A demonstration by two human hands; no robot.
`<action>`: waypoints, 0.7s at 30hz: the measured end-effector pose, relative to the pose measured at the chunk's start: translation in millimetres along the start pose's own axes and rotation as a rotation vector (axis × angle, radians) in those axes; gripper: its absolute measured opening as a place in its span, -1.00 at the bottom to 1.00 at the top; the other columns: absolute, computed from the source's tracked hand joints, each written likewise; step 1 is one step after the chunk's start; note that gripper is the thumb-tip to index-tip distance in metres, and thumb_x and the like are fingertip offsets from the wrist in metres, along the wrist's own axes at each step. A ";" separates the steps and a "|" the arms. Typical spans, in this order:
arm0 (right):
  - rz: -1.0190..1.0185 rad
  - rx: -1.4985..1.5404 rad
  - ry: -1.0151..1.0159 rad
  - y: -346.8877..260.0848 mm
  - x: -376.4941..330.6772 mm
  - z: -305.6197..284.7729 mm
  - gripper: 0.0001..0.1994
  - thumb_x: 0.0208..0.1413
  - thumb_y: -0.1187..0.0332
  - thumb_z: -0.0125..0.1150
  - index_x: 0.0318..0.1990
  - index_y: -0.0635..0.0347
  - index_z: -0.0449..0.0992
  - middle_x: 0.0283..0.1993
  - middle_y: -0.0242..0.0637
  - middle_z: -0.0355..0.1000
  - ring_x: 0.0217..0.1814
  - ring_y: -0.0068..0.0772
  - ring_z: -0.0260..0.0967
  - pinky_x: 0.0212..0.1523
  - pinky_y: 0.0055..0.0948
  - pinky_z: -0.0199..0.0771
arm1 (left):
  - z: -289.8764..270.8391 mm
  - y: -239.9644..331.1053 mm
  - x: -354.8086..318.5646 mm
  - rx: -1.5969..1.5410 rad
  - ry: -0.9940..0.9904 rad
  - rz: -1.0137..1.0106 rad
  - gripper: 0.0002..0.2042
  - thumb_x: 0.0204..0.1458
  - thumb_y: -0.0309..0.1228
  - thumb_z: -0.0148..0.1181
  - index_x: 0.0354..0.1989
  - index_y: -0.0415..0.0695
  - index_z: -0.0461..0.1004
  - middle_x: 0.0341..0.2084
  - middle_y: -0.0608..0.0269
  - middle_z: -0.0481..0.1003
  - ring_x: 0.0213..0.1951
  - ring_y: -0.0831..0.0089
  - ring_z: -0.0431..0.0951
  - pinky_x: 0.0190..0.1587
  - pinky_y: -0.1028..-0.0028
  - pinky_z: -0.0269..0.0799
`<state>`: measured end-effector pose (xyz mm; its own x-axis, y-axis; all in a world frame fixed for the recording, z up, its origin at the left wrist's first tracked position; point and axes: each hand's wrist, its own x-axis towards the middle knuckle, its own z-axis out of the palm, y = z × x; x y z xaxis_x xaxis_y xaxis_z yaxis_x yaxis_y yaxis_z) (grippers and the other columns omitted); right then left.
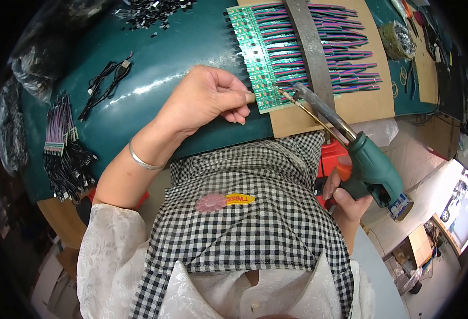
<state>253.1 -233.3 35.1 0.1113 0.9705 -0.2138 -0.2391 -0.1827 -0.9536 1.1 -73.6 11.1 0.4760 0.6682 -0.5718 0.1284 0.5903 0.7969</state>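
Note:
My right hand is wrapped round the handle of a green soldering gun. The gun's thin tip points up and left, to the lower right edge of a green circuit board panel. Thumb and forefinger of my left hand are pinched together at the panel's lower left edge; what they hold, if anything, is hidden. Rows of thin pink, black and green wires run rightward from the panel. Across them lies a grey metal bar, and beneath is a brown cardboard sheet.
On the green table lie a coiled black USB cable, a bundle of wired boards at the left, and a pile of small black parts at the far side. Clear plastic bags sit at the left edge; a wire spool is at the right.

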 end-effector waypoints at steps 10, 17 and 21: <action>-0.017 0.003 0.029 -5.5 0.4 -3.6 -0.42 -0.22 0.44 0.27 -0.01 0.49 0.17 -0.55 -0.24 0.25 -0.63 -0.46 0.24 -0.67 -0.55 0.32 | -13.5 0.3 -7.5 0.041 -0.028 0.109 -0.85 -0.03 -0.47 0.16 -0.37 -0.35 0.48 -0.55 0.18 0.51 -0.52 0.53 0.52 -0.44 0.62 0.44; -0.022 -0.006 0.049 -0.6 4.4 -4.7 -0.42 -0.22 0.45 0.26 -0.01 0.48 0.17 -0.57 -0.23 0.25 -0.64 -0.46 0.24 -0.66 -0.55 0.32 | -100.2 12.7 0.8 0.849 0.880 0.591 -0.81 -0.20 -0.44 0.24 -0.35 -0.17 0.53 -0.52 0.20 0.52 -0.51 0.44 0.51 -0.40 0.49 0.42; -0.022 -0.009 0.054 -4.5 5.4 3.2 -0.42 -0.22 0.44 0.27 -0.02 0.49 0.17 -0.57 -0.22 0.26 -0.64 -0.46 0.24 -0.66 -0.56 0.32 | -118.0 14.0 11.5 1.033 0.855 0.501 -0.86 -0.19 -0.41 0.24 -0.42 -0.15 0.51 -0.51 0.22 0.48 -0.46 0.32 0.47 -0.36 0.44 0.37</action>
<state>251.6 -226.8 38.9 0.1680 0.9646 -0.2035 -0.2269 -0.1631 -0.9602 -94.3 -4.2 -7.4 0.0466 0.9855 0.1629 0.8473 -0.1254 0.5161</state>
